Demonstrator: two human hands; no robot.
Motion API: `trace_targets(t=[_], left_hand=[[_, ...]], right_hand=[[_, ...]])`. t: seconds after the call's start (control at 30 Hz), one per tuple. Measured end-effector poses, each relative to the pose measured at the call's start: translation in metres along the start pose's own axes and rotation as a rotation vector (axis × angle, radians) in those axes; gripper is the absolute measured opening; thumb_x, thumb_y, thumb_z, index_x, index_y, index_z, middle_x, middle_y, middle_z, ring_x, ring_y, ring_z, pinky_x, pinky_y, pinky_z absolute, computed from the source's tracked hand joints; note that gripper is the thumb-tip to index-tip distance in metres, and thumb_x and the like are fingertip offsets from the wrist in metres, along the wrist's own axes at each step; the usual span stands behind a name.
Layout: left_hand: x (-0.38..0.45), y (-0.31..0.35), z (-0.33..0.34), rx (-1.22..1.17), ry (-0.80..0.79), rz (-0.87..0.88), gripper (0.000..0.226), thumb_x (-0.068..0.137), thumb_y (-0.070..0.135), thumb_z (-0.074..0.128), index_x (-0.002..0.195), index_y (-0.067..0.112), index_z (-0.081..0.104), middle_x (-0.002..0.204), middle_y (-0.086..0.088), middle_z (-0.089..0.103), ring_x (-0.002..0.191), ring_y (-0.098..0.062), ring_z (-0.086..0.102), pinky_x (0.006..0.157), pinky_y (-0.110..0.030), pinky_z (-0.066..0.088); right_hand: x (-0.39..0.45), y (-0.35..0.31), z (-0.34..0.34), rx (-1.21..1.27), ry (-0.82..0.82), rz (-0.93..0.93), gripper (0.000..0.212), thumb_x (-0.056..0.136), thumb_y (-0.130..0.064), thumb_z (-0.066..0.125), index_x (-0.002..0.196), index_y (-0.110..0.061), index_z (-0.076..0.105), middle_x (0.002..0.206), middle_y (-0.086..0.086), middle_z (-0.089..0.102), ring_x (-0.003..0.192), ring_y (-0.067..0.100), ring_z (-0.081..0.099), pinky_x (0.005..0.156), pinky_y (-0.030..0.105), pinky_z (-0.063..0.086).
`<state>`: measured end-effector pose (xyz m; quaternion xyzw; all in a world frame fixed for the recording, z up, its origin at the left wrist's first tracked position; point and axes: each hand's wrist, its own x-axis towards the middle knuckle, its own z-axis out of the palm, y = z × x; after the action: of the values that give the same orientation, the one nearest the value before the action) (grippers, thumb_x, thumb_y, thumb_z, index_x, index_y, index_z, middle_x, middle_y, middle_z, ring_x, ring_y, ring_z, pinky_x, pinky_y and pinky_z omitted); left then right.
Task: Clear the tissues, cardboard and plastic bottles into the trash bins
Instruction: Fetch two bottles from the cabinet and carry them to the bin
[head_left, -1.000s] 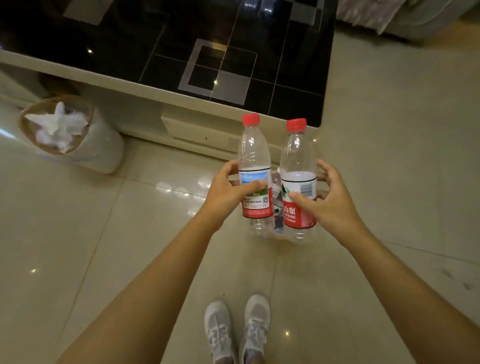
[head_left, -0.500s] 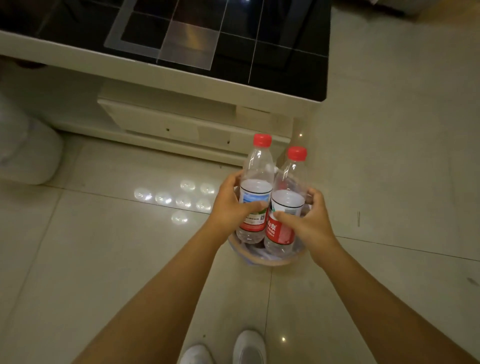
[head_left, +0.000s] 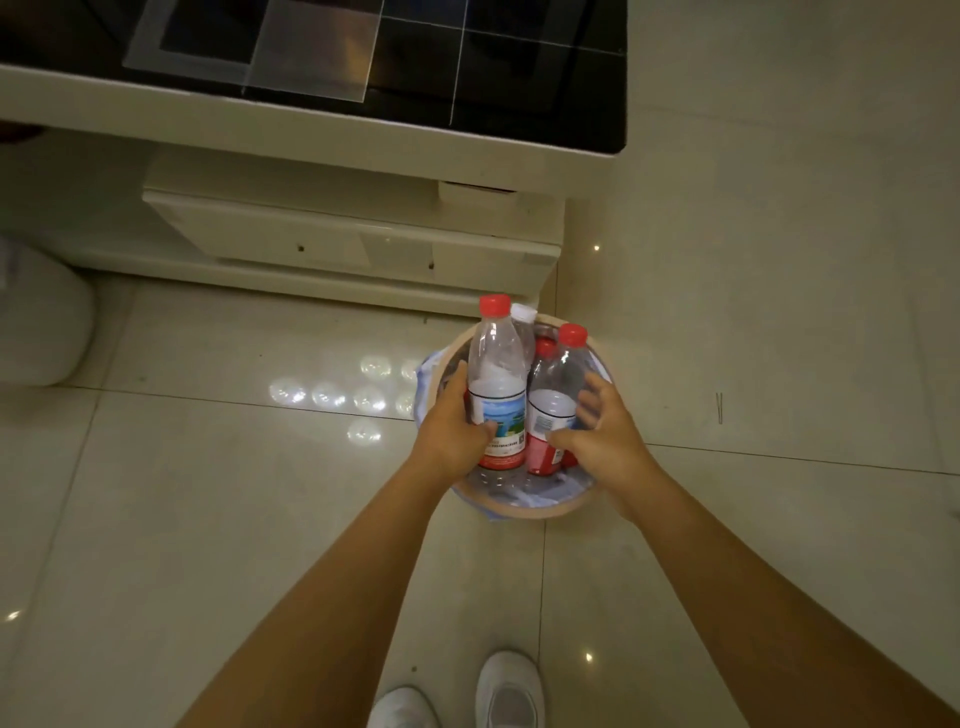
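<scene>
We have lowered both plastic bottles into the trash bin (head_left: 524, 512): left hand (head_left: 451, 441) clasps the taller bottle (head_left: 496, 384); right hand (head_left: 605, 436) spreads, releasing the shorter bottle (head_left: 558, 395). Bottle disposal near complete.

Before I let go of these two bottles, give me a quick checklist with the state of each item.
1. Left bottle over the bin: ok, its base is inside the rim.
2. Right bottle over the bin: ok, lower part inside the rim.
3. Left hand grip: ok, fingers wrapped round the label.
4. Right hand grip: not ok, fingers spread, already loosening.
5. Room in the bin: cannot tell; other bottles, including a white cap, already stand inside.
6. Both bottles upright: ok, caps up.
</scene>
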<state>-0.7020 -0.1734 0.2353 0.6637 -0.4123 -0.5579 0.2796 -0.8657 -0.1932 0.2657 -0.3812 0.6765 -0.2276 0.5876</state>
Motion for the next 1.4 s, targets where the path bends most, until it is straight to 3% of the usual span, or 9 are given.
trace_targets(t=[0.17, 0.27, 0.37, 0.47, 0.63, 0.8, 1.03, 1.17, 1.4], left_hand=[[-0.004, 0.003, 0.000, 0.006, 0.004, 0.053, 0.088, 0.077, -0.006, 0.067, 0.148, 0.025, 0.026, 0.130, 0.024, 0.034, 0.131, -0.020, 0.041, 0.101, -0.046, 0.046], [-0.012, 0.004, -0.003, -0.005, 0.000, 0.065, 0.082, 0.079, -0.003, 0.065, 0.146, 0.029, 0.030, 0.129, 0.033, 0.034, 0.129, -0.015, 0.044, 0.099, -0.042, 0.049], [-0.027, 0.010, -0.011, -0.007, 0.025, 0.044, 0.073, 0.084, 0.000, 0.063, 0.143, 0.029, 0.033, 0.140, 0.008, 0.042, 0.113, 0.005, 0.048, 0.084, -0.005, 0.046], [-0.036, 0.013, -0.021, -0.053, 0.016, 0.044, 0.074, 0.081, -0.011, 0.057, 0.142, 0.024, 0.034, 0.134, 0.008, 0.043, 0.097, 0.025, 0.046, 0.068, 0.006, 0.037], [-0.023, -0.006, -0.043, -0.009, 0.030, -0.046, 0.072, 0.087, -0.006, 0.056, 0.144, 0.032, 0.033, 0.128, 0.016, 0.046, 0.114, 0.000, 0.042, 0.073, 0.003, 0.039], [-0.006, -0.024, -0.066, 0.067, -0.013, -0.059, 0.067, 0.088, 0.000, 0.058, 0.143, 0.031, 0.037, 0.146, 0.007, 0.042, 0.133, -0.011, 0.039, 0.095, -0.017, 0.033], [0.008, -0.041, -0.095, 0.062, -0.058, -0.013, 0.060, 0.091, 0.003, 0.056, 0.144, 0.026, 0.036, 0.141, 0.009, 0.045, 0.122, 0.001, 0.039, 0.098, -0.017, 0.037], [0.014, -0.052, -0.113, 0.068, -0.059, -0.058, 0.058, 0.093, 0.010, 0.056, 0.145, 0.024, 0.034, 0.143, 0.003, 0.045, 0.124, -0.006, 0.042, 0.097, -0.020, 0.036], [0.017, -0.064, -0.192, 0.061, -0.013, -0.088, 0.055, 0.094, 0.008, 0.054, 0.144, 0.020, 0.036, 0.140, 0.000, 0.049, 0.125, -0.010, 0.044, 0.096, -0.019, 0.036]], right_hand=[[-0.003, 0.000, -0.008, -0.030, -0.011, -0.007, 0.080, 0.076, 0.013, 0.066, 0.141, -0.019, 0.033, 0.134, 0.003, 0.045, 0.118, 0.019, 0.049, 0.095, 0.036, 0.047], [-0.014, -0.002, -0.004, -0.137, -0.018, -0.073, 0.068, 0.077, 0.006, 0.068, 0.134, -0.019, 0.042, 0.125, 0.001, 0.049, 0.110, 0.018, 0.051, 0.089, 0.032, 0.047], [-0.030, -0.005, 0.008, -0.331, -0.027, -0.214, 0.052, 0.076, 0.001, 0.070, 0.120, -0.021, 0.052, 0.110, -0.007, 0.055, 0.099, 0.011, 0.056, 0.084, 0.024, 0.049], [-0.042, -0.004, 0.032, -0.363, -0.110, -0.286, 0.047, 0.076, -0.001, 0.068, 0.117, -0.018, 0.053, 0.107, -0.005, 0.056, 0.096, 0.009, 0.059, 0.083, 0.020, 0.051], [-0.029, 0.005, 0.080, -0.438, -0.120, -0.314, 0.047, 0.081, -0.025, 0.073, 0.122, -0.022, 0.051, 0.112, -0.005, 0.055, 0.101, 0.010, 0.056, 0.085, 0.025, 0.049], [-0.010, 0.009, 0.118, -0.539, -0.223, -0.240, 0.063, 0.080, -0.006, 0.064, 0.136, -0.022, 0.040, 0.119, 0.001, 0.057, 0.111, 0.018, 0.057, 0.088, 0.031, 0.051], [0.011, 0.013, 0.164, -0.633, -0.195, -0.083, 0.074, 0.082, -0.014, 0.068, 0.145, -0.016, 0.029, 0.144, 0.009, 0.036, 0.130, 0.027, 0.040, 0.099, 0.032, 0.044], [0.018, 0.010, 0.176, -0.639, -0.183, -0.054, 0.089, 0.076, -0.011, 0.071, 0.148, -0.014, 0.020, 0.146, 0.006, 0.031, 0.119, 0.017, 0.041, 0.072, 0.009, 0.035], [0.011, -0.013, 0.248, -0.672, -0.228, -0.077, 0.094, 0.075, -0.015, 0.071, 0.149, -0.018, 0.014, 0.152, 0.000, 0.022, 0.129, 0.023, 0.036, 0.084, 0.021, 0.038]])
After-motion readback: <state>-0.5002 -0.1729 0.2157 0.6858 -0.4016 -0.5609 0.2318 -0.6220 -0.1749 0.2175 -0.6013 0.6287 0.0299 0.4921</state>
